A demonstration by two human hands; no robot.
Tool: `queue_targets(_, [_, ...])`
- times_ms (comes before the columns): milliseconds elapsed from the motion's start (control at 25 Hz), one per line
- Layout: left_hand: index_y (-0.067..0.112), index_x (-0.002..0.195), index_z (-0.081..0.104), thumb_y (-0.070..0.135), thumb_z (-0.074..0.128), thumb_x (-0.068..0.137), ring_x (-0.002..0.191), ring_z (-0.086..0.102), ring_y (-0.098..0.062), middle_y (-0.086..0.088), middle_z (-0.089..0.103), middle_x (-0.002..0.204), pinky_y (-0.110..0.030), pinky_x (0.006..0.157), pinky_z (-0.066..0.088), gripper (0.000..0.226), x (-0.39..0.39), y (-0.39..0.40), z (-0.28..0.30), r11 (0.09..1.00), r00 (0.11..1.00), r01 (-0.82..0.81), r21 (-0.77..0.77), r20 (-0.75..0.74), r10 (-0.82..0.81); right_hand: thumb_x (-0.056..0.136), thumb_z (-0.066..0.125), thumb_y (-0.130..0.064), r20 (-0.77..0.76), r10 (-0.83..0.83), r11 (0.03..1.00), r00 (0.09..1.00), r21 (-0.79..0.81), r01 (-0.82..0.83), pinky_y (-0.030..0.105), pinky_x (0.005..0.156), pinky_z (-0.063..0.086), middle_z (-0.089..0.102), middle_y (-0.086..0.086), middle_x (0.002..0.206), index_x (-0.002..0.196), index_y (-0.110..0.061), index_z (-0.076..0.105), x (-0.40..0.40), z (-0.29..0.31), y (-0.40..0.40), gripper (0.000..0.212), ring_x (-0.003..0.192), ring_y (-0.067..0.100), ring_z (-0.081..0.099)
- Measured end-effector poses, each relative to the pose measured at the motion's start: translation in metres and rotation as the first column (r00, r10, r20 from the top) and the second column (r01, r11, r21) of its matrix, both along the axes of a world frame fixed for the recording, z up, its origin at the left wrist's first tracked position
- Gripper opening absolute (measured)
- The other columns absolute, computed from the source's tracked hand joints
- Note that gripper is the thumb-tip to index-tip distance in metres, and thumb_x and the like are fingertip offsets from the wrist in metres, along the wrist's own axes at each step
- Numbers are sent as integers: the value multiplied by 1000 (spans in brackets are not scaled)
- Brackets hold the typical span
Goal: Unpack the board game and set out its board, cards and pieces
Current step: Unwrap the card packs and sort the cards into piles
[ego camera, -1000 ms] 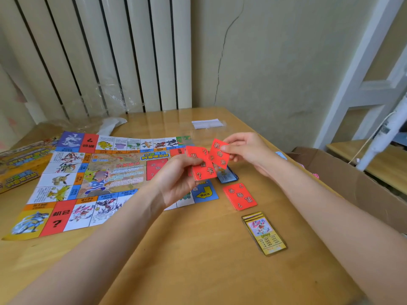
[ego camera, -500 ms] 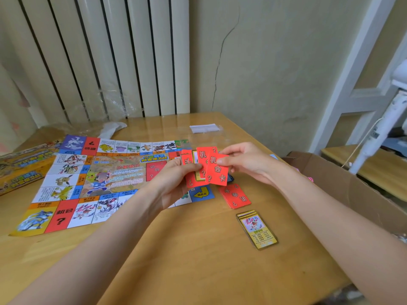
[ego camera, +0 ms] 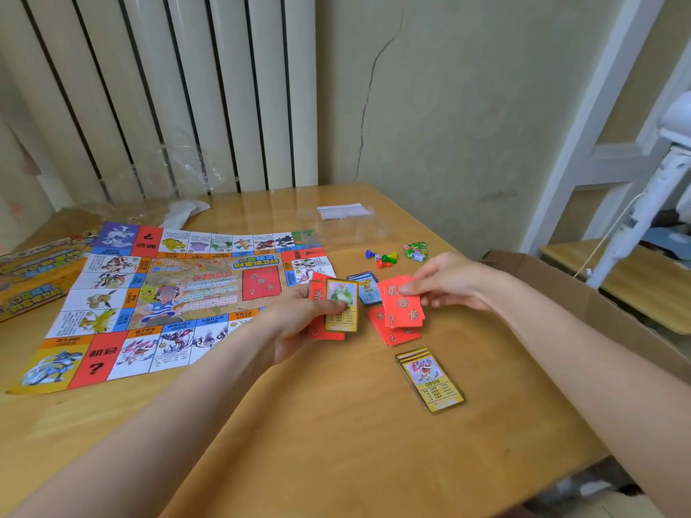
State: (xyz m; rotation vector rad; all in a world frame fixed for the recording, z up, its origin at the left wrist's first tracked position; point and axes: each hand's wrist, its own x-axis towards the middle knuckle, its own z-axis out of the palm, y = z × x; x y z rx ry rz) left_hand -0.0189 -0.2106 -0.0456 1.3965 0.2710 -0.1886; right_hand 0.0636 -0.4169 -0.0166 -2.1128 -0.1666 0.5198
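The colourful paper board lies unfolded on the left. The left hand grips unsorted cards; the right hand pinches 1 red card above the red pile. Sorting remains.

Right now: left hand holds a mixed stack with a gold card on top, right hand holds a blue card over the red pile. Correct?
Not quite. The head view shows the right hand pinching a red card, not a blue one, above the red pile. The left hand does hold the stack with the gold card on top.

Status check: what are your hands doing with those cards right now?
Left hand holds mixed cards. Right hand pinches red cards above red pile. Nothing in the way.
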Motion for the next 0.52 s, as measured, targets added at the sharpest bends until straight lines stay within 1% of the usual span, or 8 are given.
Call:
queue_targets(40, [6, 94, 64, -5, 58, 85, 57, 68, -13, -8, 70, 80, -27, 54, 57, 16, 0, -4, -3, 1000, 1000, 5, -3, -20, -5, 77, 74, -13, -12, 8, 999, 1000, -43, -8, 14, 45, 40, 60, -6, 46, 69, -10, 63, -1, -5, 0, 14, 41, 2, 50])
queue_targets(120, [7, 93, 63, -6, 58, 85, 57, 67, -14, -9, 68, 81, -27, 51, 57, 16, 3, -13, -5, 1000, 998, 3, -8, -61, -4, 77, 75, -14, 8, 34, 991, 999, -128, -33, 15, 44, 39, 58, -3, 47, 67, -10, 62, -1, -14, 5, 17, 39, 2, 48])
queue_targets(240, [7, 94, 62, -5, 58, 85, 68, 66, -19, -10, 67, 84, -29, 54, 57, 15, 11, -21, -2, 999, 995, 30, 14, -93, -29, 72, 79, -22, 177, 102, 933, 979, -359, -33, 16, 45, 42, 59, 1, 55, 69, -12, 60, 3, -20, 13, 22, 39, 5, 50])
queue_targets(280, [7, 93, 62, -5, 58, 85, 69, 65, -19, -10, 67, 84, -29, 54, 57, 15, 12, -23, -2, 999, 995, 34, 15, -94, -33, 71, 80, -24, 216, 124, 916, 968, -400, -28, 17, 47, 44, 60, 1, 57, 71, -13, 60, 3, -21, 16, 24, 38, 6, 51])
queue_targets(360, [7, 92, 61, -6, 58, 85, 69, 65, -20, -11, 67, 84, -29, 53, 56, 15, 13, -24, -2, 999, 995, 32, 15, -97, -31, 70, 81, -26, 264, 172, 899, 949, -436, -42, 20, 50, 46, 60, 1, 57, 82, -14, 58, 2, -23, 21, 29, 35, 5, 52])
queue_targets(440, [8, 90, 61, -6, 58, 85, 65, 65, -19, -10, 66, 82, -28, 51, 56, 15, 12, -25, -3, 1000, 995, 16, 15, -103, -14, 71, 80, -26, 291, 219, 877, 931, -476, -58, 21, 53, 45, 58, -1, 57, 90, -14, 55, 1, -24, 25, 34, 37, 8, 52])
queue_targets(520, [8, 89, 62, -5, 58, 85, 57, 66, -15, -9, 66, 79, -27, 49, 55, 14, 10, -24, -4, 1000, 996, -23, 4, -82, 23, 73, 78, -29, 354, 222, 864, 908, -503, -15, 22, 55, 45, 59, 1, 61, 89, -12, 58, 0, -20, 25, 31, 42, 12, 53])
